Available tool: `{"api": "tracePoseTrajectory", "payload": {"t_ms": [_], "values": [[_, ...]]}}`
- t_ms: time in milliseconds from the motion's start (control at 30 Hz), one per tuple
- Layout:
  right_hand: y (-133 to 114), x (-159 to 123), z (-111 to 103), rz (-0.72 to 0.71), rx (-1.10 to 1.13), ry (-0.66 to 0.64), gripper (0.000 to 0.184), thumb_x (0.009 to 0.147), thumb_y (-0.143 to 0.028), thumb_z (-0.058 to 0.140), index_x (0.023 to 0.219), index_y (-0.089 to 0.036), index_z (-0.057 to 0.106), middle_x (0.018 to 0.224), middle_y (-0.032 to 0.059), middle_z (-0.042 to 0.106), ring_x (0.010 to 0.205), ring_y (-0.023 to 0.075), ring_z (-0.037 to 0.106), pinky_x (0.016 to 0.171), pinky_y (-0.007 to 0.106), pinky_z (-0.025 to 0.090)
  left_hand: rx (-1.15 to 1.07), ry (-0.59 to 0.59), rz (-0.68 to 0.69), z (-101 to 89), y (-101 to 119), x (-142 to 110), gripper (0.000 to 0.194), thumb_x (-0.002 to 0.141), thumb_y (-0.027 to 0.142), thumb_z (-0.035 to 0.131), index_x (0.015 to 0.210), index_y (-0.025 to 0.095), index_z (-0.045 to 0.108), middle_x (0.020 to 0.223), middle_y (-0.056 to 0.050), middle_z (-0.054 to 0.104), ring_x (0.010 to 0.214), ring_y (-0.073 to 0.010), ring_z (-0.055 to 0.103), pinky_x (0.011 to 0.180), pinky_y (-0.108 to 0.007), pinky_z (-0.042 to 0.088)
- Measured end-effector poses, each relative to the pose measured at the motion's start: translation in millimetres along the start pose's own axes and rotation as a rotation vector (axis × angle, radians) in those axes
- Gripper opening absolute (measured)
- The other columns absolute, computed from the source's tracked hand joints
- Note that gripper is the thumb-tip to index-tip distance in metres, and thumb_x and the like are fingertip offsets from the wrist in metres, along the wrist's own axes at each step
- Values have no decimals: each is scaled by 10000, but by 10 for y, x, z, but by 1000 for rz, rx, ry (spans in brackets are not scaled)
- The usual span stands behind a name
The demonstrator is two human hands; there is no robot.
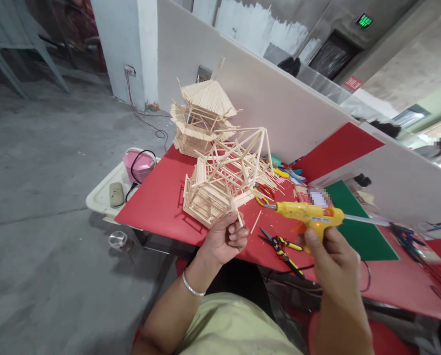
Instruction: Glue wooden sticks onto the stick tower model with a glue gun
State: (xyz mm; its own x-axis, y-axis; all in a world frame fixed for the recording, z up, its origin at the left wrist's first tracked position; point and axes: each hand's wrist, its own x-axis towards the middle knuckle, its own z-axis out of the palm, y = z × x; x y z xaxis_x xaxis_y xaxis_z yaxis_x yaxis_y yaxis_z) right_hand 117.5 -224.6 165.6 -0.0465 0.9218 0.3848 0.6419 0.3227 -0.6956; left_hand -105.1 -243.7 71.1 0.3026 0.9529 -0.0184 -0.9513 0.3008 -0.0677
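My left hand [226,239] is closed with a short wooden stick [239,217] pinched between its fingers. Just beyond it, a half-built wooden stick model [209,195] with an open roof frame rests on the red table [157,204]. In my right hand [333,251] is a yellow glue gun [309,213], its nozzle pointing left towards the model and its small light glowing orange. A translucent glue stick [366,219] juts from the gun's back end. Nozzle and stick are apart.
A roofed stick pagoda [205,116] stands at the back left. Loose sticks [268,172] lie behind the model. Yellow-black cutters [281,249] and red-handled pliers [267,191] lie nearby. A green mat [376,241] is at right; a white partition [279,103] backs the table.
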Motion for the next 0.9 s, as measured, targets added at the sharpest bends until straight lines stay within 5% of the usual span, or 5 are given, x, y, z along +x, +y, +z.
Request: {"api": "tracePoseTrajectory", "payload": {"t_ms": [233,433,567,767,900], "values": [[-158,105,79,-220,-179,-61,363,973,-482,609,753,-228,473,696,-35,548,633,121,491,579,259,357,-7,-41,-9,-5,2,-5,375,745,247,875,653,127,532,530,83,318,464,-26,302,401,-114,175],[-330,191,63,-312,-311,33,339,982,-477,590,764,-224,532,708,-29,530,607,117,431,581,274,310,133,53,61,-156,-21,-94,347,752,412,841,843,108,703,528,61,432,446,-45,329,399,-154,175],[-318,175,66,-283,-301,37,337,978,-483,590,773,-223,529,692,-42,502,584,108,420,555,265,307,435,365,384,-388,-4,-265,374,763,487,791,707,129,699,474,34,449,435,-67,374,426,-193,233],[-214,139,27,-235,-273,21,382,975,-487,594,728,-224,467,701,-43,489,618,106,421,578,270,305,1316,792,1251,-518,432,-484,217,877,420,711,855,208,750,850,-49,678,766,-179,611,748,-313,509],[-159,134,-33,-229,-291,46,391,963,-504,607,726,-225,467,666,-54,454,577,101,375,545,273,285,1841,779,1414,-497,875,-362,260,885,388,699,1081,223,749,1126,-107,713,1100,-272,626,1042,-431,472]]}}
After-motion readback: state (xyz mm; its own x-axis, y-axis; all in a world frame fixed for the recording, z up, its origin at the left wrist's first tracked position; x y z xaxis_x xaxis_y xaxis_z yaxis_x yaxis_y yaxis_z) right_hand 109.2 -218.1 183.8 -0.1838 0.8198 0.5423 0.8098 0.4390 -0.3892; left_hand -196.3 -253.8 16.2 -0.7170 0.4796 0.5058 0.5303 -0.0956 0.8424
